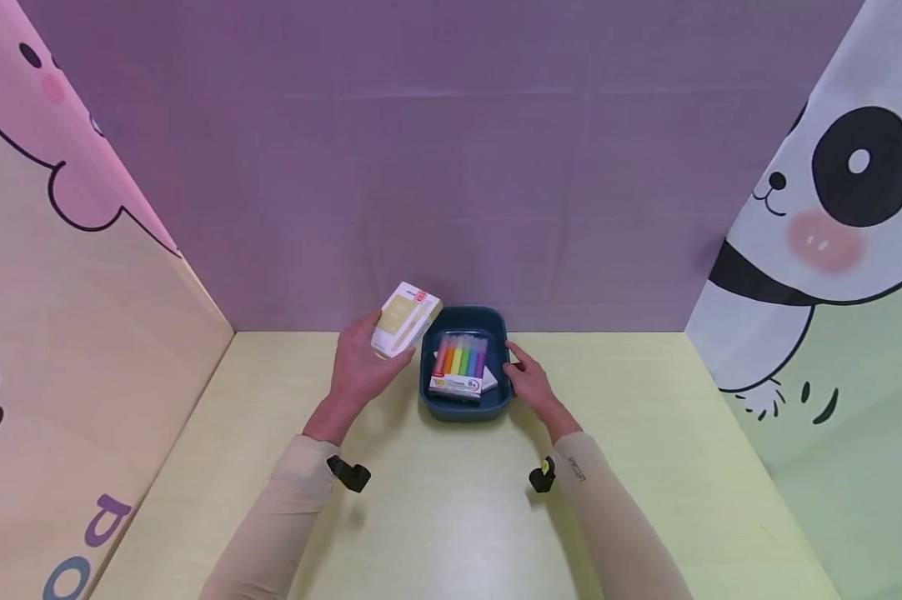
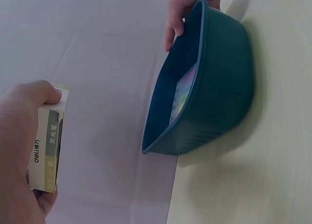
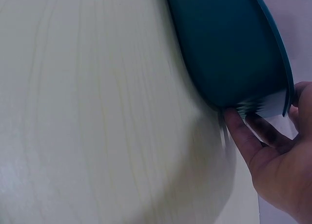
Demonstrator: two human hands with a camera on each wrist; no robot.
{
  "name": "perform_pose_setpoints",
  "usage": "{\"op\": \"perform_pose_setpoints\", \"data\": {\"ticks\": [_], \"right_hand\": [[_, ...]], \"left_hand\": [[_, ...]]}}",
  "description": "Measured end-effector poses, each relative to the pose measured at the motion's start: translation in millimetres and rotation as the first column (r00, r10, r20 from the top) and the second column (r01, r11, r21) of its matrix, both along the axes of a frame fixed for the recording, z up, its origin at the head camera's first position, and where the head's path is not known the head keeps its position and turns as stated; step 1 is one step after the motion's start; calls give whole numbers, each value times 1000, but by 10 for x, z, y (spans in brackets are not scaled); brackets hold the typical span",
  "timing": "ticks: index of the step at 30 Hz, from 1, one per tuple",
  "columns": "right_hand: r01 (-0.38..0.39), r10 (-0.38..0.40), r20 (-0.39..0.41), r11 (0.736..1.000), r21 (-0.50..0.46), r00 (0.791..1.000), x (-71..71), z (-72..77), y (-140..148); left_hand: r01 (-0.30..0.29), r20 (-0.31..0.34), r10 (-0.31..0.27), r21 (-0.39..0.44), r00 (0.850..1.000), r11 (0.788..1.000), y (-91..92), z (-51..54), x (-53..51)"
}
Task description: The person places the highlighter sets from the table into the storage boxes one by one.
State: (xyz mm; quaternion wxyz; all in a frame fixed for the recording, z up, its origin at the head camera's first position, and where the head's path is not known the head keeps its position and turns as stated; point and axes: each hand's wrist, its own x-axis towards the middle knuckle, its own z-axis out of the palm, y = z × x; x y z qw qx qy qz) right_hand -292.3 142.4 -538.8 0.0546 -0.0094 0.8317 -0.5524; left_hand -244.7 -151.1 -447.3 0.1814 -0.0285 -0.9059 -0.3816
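My left hand [image 1: 364, 367] grips a small white-and-yellow deli highlighter box [image 1: 406, 320], tilted beside the left rim of a dark blue-green plastic bin [image 1: 464, 412]. In the left wrist view the thumb and fingers hold opposite ends of the highlighter box [image 2: 47, 148]. Inside the bin lies a clear pack of several rainbow-coloured markers [image 1: 458, 363], partly over a white item [image 1: 489, 380] whose kind is hidden. My right hand [image 1: 532, 385] holds the bin's right wall at the rim; several of its fingers [image 3: 242, 136] press the outside in the right wrist view.
The bin stands on a pale wood-grain table [image 1: 451, 508], near its back edge. A purple backdrop [image 1: 451, 167] rises right behind it. Printed panels with a pink figure [image 1: 83, 150] and a panda [image 1: 819, 225] flank the table.
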Motion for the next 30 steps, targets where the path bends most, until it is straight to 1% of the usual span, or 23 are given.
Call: {"op": "perform_pose_setpoints", "data": {"ticks": [6,13,16,21,24,30], "right_hand": [[10,-10,2,1000,-7,1000,-5,-16,-4],[16,-16,5,999,-37,1000,-8,-18,-8],[16,-16,3,999,-51,1000,-5,-14,-21],[22,-21,10,999,-45,1000,0,-21,-32],[25,-24,17,999,-40,1000,5,-17,-29],[24,-24,3,999,-26,1000,-13,-17,-26]], "left_hand": [[11,25,-11,-6,1000,1000,112,-37,-51],[40,40,-39,-21,998,999,248,-30,-101],[43,41,-42,-22,998,999,288,-26,-104],[52,39,-52,-8,998,999,334,-41,-109],[51,54,-50,-4,997,999,369,-60,-125],[58,99,-58,6,993,998,454,-86,-156]]}}
